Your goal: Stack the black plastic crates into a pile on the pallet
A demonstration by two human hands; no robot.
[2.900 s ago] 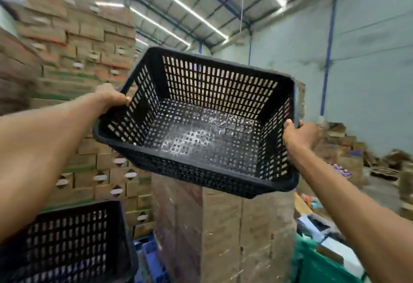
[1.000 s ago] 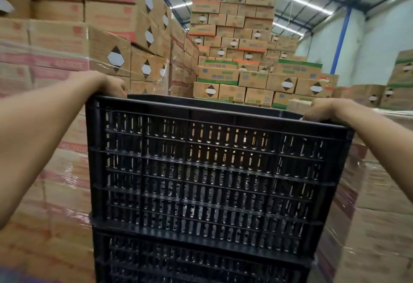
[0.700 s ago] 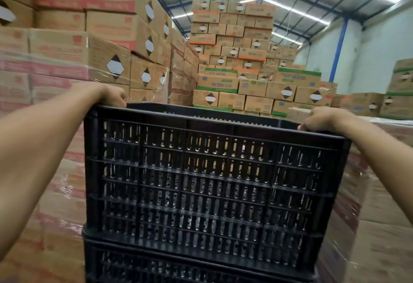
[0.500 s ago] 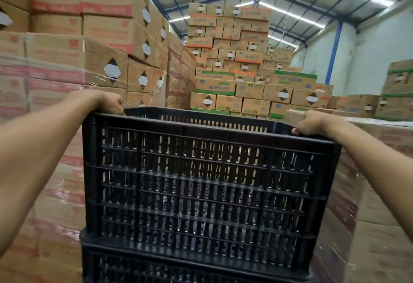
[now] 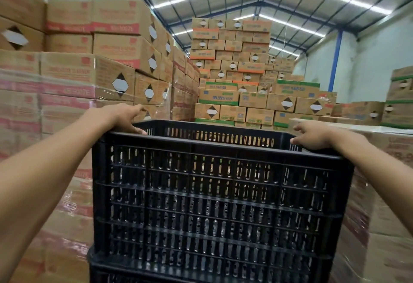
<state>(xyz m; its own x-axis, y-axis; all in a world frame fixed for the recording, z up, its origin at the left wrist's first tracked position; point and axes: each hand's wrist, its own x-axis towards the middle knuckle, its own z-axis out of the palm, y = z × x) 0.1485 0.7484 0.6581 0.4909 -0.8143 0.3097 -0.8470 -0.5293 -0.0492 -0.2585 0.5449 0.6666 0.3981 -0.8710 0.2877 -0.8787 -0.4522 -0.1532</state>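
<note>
A black slotted plastic crate (image 5: 219,197) stands upright right in front of me, resting on another black crate (image 5: 143,279) whose rim shows at the bottom edge. My left hand (image 5: 124,116) hovers at the crate's near left corner, fingers spread, with only the thumb touching the rim. At the near right corner my right hand (image 5: 311,136) has its fingers apart and rests lightly on the rim. Neither hand is closed around the crate. The pallet is hidden below the frame.
Tall shrink-wrapped stacks of cardboard boxes (image 5: 67,86) stand close on the left. A lower wrapped stack (image 5: 384,171) is close on the right. More box stacks (image 5: 232,70) rise behind the crate, with a narrow aisle (image 5: 184,104) between them.
The crate has come down onto the crate below it. Both hands, which gripped the rim corners before, have opened and lifted their fingers off the rim.
</note>
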